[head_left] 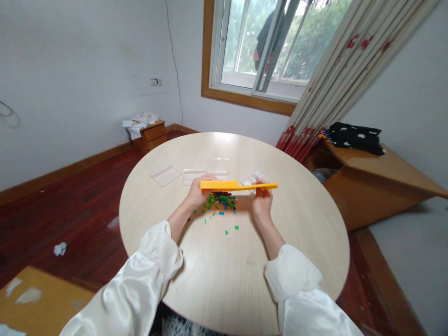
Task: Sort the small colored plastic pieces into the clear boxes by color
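Above the round table (217,275), both my hands hold a flat yellow-orange plastic piece (220,185) seen edge on, thicker on its left half and thin on its right. My left hand (199,192) is closed around the thick end. At the thin end, my right hand (262,200) grips with thumb and fingers. Much of my fingers is hidden behind the piece. Just below and beyond it lies a pile of small green, blue, dark and orange plastic pieces (224,200). A few loose green pieces (237,227) lie nearer to me.
Clear plastic trays (166,176) stand in a row beyond my hands, partly covered by them. A wooden cabinet (350,186) with folded black cloth (357,137) is tilted at the right. A small drawer unit (154,134) with papers stands back left. Crumpled paper (60,248) lies on the floor.
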`<state>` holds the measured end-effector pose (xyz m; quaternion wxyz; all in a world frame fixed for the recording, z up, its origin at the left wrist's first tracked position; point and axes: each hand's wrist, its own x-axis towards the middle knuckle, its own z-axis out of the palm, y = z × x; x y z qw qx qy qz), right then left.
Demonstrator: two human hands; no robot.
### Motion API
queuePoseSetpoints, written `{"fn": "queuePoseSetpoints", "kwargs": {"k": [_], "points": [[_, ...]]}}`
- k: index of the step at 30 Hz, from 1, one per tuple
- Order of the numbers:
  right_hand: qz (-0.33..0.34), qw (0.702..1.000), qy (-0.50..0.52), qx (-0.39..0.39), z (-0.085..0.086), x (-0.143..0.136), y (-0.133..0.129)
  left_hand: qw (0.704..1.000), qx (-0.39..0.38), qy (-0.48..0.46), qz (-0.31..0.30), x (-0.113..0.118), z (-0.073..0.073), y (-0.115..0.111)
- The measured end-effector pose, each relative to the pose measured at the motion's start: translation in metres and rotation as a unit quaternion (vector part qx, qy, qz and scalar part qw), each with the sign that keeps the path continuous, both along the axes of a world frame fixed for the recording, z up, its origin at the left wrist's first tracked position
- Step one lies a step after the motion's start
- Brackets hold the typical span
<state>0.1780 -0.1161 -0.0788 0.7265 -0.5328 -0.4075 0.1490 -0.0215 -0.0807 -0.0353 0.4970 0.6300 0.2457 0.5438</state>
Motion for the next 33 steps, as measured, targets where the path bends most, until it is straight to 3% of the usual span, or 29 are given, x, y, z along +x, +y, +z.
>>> {"fn": "queuePoseSetpoints", "kwargs": {"k": [6, 10, 15, 26, 33], "points": [[-0.003, 0.999, -0.037, -0.011, 0.008, -0.004, -0.006, 0.995, -0.068, -0.069, 0.033, 0.003, -0.012, 0.004], [0.003, 0.999, -0.031, -0.015, 0.013, -0.006, -0.008, 0.976, -0.136, -0.158, 0.062, 0.009, -0.021, 0.009], [0.019, 0.999, -0.015, -0.024, 0.015, -0.008, -0.008, 0.946, -0.2, -0.25, 0.056, 0.011, -0.018, 0.01], [0.128, 0.987, -0.077, -0.065, 0.015, -0.023, -0.015, 0.923, -0.273, -0.27, -0.03, 0.016, -0.022, 0.003], [0.145, 0.975, -0.158, -0.052, 0.02, -0.027, -0.024, 0.929, -0.278, -0.244, -0.012, 0.019, -0.019, 0.005]]}}
